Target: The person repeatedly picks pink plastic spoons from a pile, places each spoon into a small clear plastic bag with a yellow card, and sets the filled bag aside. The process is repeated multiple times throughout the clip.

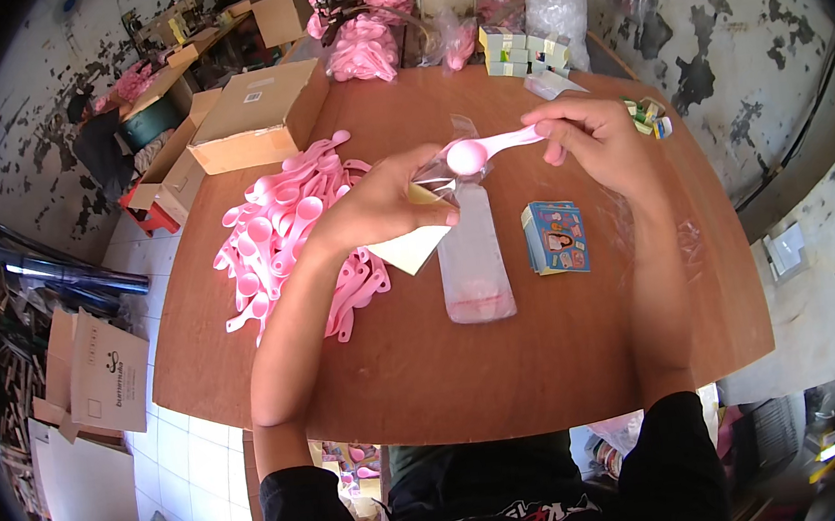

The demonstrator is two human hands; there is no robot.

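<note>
The right hand (599, 140) pinches a pink spoon (487, 148) by its handle, over the far half of the table (568, 357); the left hand (387, 200) grips a clear bag (439, 178) beside its bowl. Pink spoons (278, 224) heap toward the left edge, near a carton (249, 126).

Single view: left fisheye of the pair on my head, pitched down and forward over the table (577, 356). My left hand (387, 201) and right hand (599, 143) sit near, mid-frame; my shirt (497, 514) at bottom edge, walls (706, 17) bending toward the rim.
</note>
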